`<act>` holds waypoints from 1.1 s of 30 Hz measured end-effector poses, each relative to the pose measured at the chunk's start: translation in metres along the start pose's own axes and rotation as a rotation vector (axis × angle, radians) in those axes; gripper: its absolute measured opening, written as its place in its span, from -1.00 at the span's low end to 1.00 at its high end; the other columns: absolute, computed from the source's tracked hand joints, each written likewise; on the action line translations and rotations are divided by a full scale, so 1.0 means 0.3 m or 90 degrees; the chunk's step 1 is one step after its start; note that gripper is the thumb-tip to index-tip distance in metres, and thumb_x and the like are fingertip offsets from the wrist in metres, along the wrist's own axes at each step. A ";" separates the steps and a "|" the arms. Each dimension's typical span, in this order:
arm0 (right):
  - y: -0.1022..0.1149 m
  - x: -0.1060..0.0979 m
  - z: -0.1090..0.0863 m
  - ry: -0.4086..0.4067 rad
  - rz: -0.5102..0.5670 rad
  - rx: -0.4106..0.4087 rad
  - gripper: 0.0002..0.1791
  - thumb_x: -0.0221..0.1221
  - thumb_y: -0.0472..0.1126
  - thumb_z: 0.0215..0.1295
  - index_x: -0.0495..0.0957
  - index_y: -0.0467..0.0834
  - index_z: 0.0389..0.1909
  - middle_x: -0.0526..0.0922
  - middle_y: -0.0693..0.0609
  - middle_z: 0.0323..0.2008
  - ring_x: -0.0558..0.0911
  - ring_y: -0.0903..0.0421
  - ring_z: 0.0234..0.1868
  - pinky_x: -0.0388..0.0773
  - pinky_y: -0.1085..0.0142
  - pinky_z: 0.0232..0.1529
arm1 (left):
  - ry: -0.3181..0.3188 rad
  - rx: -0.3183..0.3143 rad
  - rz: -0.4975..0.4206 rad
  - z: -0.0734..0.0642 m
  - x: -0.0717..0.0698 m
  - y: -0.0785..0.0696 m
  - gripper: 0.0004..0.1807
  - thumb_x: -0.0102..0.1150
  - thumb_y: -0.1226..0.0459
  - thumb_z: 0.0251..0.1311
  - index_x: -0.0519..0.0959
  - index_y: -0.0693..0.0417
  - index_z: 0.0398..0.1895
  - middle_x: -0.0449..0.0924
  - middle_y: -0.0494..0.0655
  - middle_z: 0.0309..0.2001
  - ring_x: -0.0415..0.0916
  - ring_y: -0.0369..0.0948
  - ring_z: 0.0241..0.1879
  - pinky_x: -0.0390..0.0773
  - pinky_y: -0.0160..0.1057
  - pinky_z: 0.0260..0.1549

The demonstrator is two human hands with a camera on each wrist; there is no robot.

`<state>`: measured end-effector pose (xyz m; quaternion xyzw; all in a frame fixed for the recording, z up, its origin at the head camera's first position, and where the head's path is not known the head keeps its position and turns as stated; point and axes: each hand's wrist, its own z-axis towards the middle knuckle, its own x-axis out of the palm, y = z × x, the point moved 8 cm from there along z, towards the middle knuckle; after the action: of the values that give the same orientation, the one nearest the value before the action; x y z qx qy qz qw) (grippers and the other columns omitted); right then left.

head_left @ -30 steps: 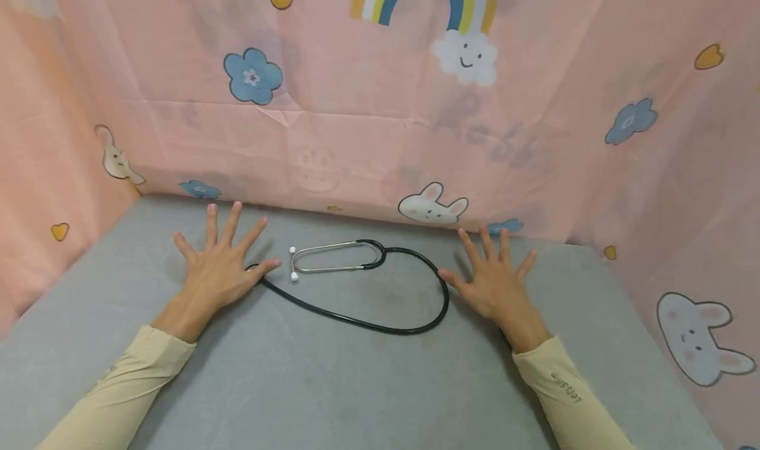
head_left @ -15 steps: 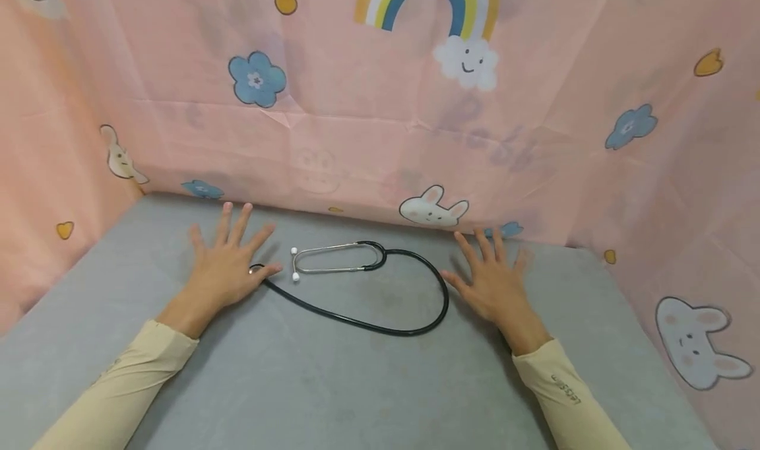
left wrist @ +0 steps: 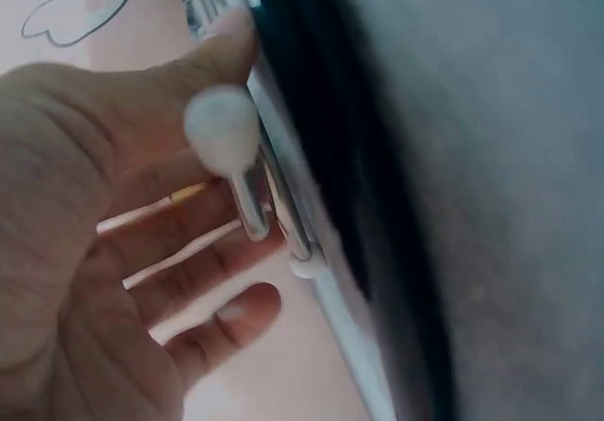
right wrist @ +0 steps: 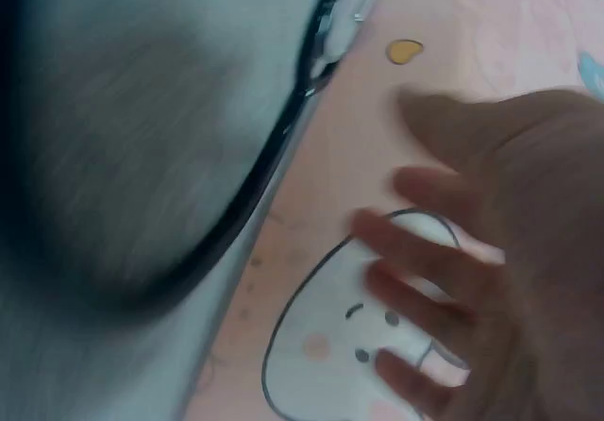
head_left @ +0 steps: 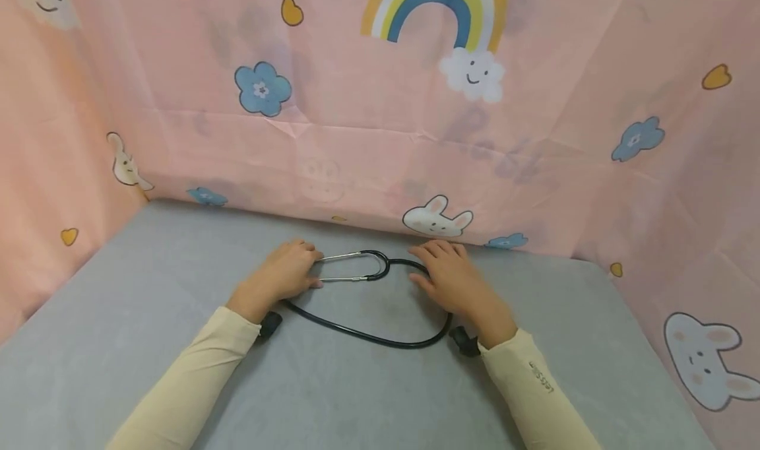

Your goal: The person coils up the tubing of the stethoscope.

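A stethoscope with black tubing and metal ear tubes lies on the grey table. My left hand is at its ear-tip end, fingers loosely bent around the tubes. In the left wrist view, a white ear tip shows in front of that hand, and the thumb touches or nearly touches the metal. The chest piece is hidden under the left hand. My right hand hovers over the right bend of the tubing, holding nothing; its fingers are spread and slightly bent in the right wrist view.
The grey table meets a pink printed cloth that hangs behind it and on both sides. A small black device sits under the left wrist, and another black device under the right.
Both hands were spread flat on the table at either side. The left has moved right onto the ear-tip end; the right has moved inward over the tubing. The stethoscope looks unmoved.
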<state>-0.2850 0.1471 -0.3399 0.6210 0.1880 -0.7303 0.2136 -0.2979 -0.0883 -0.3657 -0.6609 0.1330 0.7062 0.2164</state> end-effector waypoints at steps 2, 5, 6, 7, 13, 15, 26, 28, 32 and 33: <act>0.000 0.019 0.011 0.023 0.015 0.018 -0.42 0.17 0.03 0.42 0.39 -0.11 0.37 0.54 -0.11 0.26 0.45 -0.14 0.32 0.31 -0.15 0.31 | -0.014 0.021 0.013 0.005 -0.003 -0.009 -0.55 0.43 0.11 0.12 0.67 0.20 0.00 0.68 0.09 -0.04 0.57 0.05 0.04 0.52 0.09 0.03; -0.021 0.033 0.012 0.050 0.058 0.054 -0.40 0.20 -0.01 0.40 0.37 -0.10 0.39 0.57 -0.12 0.24 0.53 -0.14 0.26 0.34 -0.18 0.32 | -0.046 0.040 0.020 -0.001 -0.018 -0.016 -0.70 0.43 0.19 0.12 0.70 0.14 -0.11 0.68 0.00 -0.18 0.62 -0.01 -0.11 0.53 0.05 -0.14; -0.030 0.032 0.010 0.053 0.070 0.064 -0.40 0.21 -0.02 0.39 0.37 -0.10 0.40 0.59 -0.12 0.22 0.55 -0.14 0.24 0.34 -0.20 0.32 | -0.063 0.047 0.020 -0.004 -0.026 -0.019 -0.73 0.42 0.22 0.12 0.71 0.14 -0.14 0.68 -0.02 -0.22 0.64 -0.03 -0.17 0.54 0.03 -0.19; -0.040 0.030 0.007 0.054 0.084 0.073 -0.39 0.22 -0.03 0.39 0.37 -0.09 0.40 0.60 -0.12 0.20 0.56 -0.14 0.22 0.34 -0.21 0.31 | -0.076 0.050 0.015 -0.007 -0.035 -0.021 -0.76 0.42 0.25 0.12 0.71 0.14 -0.15 0.67 -0.03 -0.24 0.64 -0.04 -0.21 0.55 0.01 -0.23; -0.075 0.032 -0.009 0.083 0.090 0.095 -0.37 0.23 -0.04 0.39 0.34 -0.12 0.42 0.61 -0.14 0.17 0.58 -0.15 0.19 0.40 -0.21 0.26 | -0.137 0.078 -0.030 -0.034 -0.074 -0.038 -0.80 0.36 0.36 0.14 0.70 0.19 -0.14 0.64 -0.01 -0.26 0.65 -0.04 -0.32 0.64 -0.05 -0.32; -0.077 0.042 -0.010 0.101 0.086 0.092 -0.35 0.22 -0.03 0.39 0.32 -0.12 0.43 0.61 -0.13 0.18 0.58 -0.15 0.19 0.43 -0.17 0.26 | -0.161 0.089 -0.053 -0.043 -0.090 -0.042 -0.81 0.35 0.39 0.14 0.70 0.21 -0.16 0.64 -0.01 -0.28 0.65 -0.05 -0.32 0.65 -0.08 -0.31; -0.107 0.021 -0.006 0.095 0.229 0.155 -0.62 0.11 -0.15 0.48 0.44 -0.17 0.23 0.68 -0.12 -0.02 0.66 -0.06 -0.04 0.60 0.02 -0.05 | -0.271 0.135 -0.215 -0.072 -0.208 -0.034 -0.81 0.39 0.46 0.08 0.72 0.30 -0.20 0.65 0.01 -0.38 0.56 -0.21 -0.44 0.59 -0.27 -0.42; -0.110 0.011 -0.008 0.084 0.252 0.158 -0.69 0.09 -0.15 0.50 0.47 -0.19 0.15 0.66 -0.14 -0.02 0.65 -0.09 -0.01 0.59 0.00 -0.02 | -0.275 0.134 -0.243 -0.074 -0.218 -0.027 -0.81 0.38 0.47 0.08 0.72 0.32 -0.20 0.64 0.00 -0.40 0.53 -0.24 -0.45 0.57 -0.30 -0.44; -0.116 0.002 -0.012 0.076 0.339 0.166 -0.78 -0.04 -0.19 0.57 0.41 -0.23 0.06 0.64 -0.18 -0.06 0.69 -0.09 -0.07 0.62 0.06 -0.07 | -0.283 0.138 -0.257 -0.080 -0.226 -0.020 -0.81 0.38 0.46 0.09 0.72 0.31 -0.19 0.63 -0.02 -0.40 0.52 -0.24 -0.45 0.56 -0.31 -0.43; -0.117 0.001 -0.013 0.074 0.365 0.172 -0.79 -0.08 -0.21 0.58 0.38 -0.24 0.04 0.63 -0.19 -0.10 0.69 -0.07 -0.15 0.61 0.09 -0.14 | -0.284 0.142 -0.249 -0.082 -0.226 -0.021 -0.80 0.38 0.46 0.09 0.72 0.32 -0.18 0.63 -0.02 -0.40 0.53 -0.24 -0.45 0.56 -0.30 -0.43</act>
<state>-0.3010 0.1787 -0.3404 0.7124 -0.0812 -0.6219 0.3149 -0.2711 -0.1032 -0.3002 -0.4747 0.0296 0.7599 0.4431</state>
